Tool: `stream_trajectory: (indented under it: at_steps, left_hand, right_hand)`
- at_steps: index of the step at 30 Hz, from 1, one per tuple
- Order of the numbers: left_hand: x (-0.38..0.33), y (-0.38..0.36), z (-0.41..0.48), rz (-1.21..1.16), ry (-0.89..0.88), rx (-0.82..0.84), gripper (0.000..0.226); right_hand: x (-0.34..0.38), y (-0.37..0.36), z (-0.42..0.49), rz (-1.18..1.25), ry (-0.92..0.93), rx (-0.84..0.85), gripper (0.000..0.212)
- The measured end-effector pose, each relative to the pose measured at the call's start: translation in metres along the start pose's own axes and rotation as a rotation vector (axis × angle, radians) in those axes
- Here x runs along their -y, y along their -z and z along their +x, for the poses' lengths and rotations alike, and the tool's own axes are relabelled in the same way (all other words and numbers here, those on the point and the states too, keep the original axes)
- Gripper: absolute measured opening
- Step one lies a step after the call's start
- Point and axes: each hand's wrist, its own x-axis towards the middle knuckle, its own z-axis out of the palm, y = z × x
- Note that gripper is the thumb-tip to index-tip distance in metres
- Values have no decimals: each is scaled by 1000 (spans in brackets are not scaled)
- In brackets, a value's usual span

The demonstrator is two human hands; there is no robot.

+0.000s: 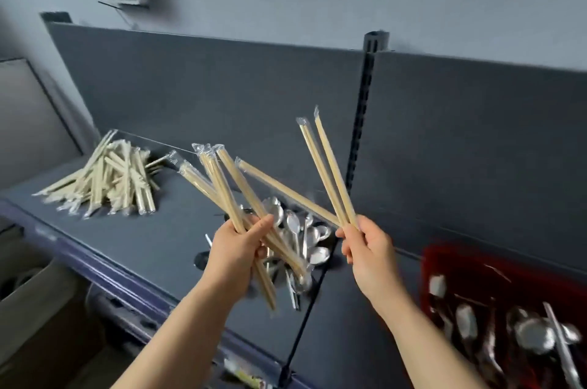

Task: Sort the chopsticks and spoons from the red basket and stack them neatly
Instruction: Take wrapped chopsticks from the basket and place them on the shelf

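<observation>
left hand (236, 248) grasps a fanned bunch of wrapped chopsticks (222, 185); right hand (368, 248) grips three more (327, 172). red basket (444, 264) of spoons sits right. beyond, spoon pile (298, 229), then chopstick pile (111, 179), on the shelf (143, 239).

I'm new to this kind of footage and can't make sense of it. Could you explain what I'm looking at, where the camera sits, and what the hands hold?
A head-worn camera looks down at a person's bare hands; there is no robot. The left hand grips a bundle of wrapped chopsticks, and the right hand holds a smaller bunch. On the grey shelf lie a chopstick pile and a spoon pile. The red basket at right holds more spoons.
</observation>
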Motion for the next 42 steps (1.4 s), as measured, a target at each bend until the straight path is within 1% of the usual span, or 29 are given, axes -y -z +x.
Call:
stream_trajectory:
  at_steps: [4, 7, 10, 13, 17, 21, 25, 27, 31, 32, 34, 36, 39, 42]
  left_hand:
    - [-13, 106, 27, 30, -20, -134, 21]
    - [-27, 185, 50, 55, -24, -195, 19]
    - [-40, 253, 76, 73, -8, -240, 17]
    - [-52, 306, 105, 104, 29, -271, 17]
    - [-60, 347, 146, 155, 71, -274, 22]
    - [-59, 369, 198, 219, 117, -244, 19]
    - [-57, 375, 253, 266, 144, -243, 22]
    - [-56, 376, 279, 271, 142, -252, 29]
    - [-49, 374, 321, 306, 127, -257, 38]
    - [-45, 373, 328, 295, 131, -255, 43]
    - [-39, 370, 340, 277, 131, -253, 62]
    - [-34, 368, 347, 349, 85, -277, 80]
    - [-32, 364, 353, 483, -24, -290, 83]
    - [-29, 363, 357, 544, -69, -284, 86]
  right_hand:
    - [20, -114, 10, 22, -15, 129, 23]
    - [37, -199, 15, 40, -25, 165, 24]
    - [50, -275, 18, 19, -52, 182, 26]
    - [59, -338, 26, -9, -57, 160, 26]
    - [60, -388, 47, -90, -71, 114, 21]
    - [55, -424, 83, -158, -43, 89, 17]
    - [41, -452, 127, -141, -61, 71, 18]
    - [32, -465, 150, -100, -82, 73, 21]
    - [13, -485, 184, -111, -119, 96, 24]
    - [8, -489, 189, -109, -142, 102, 27]
    - [1, -495, 196, -76, -177, 117, 36]
    - [-5, -498, 199, -44, -177, 132, 41]
    - [-14, -499, 203, -24, -178, 136, 39]
    - [-21, -497, 208, 2, -183, 122, 35]
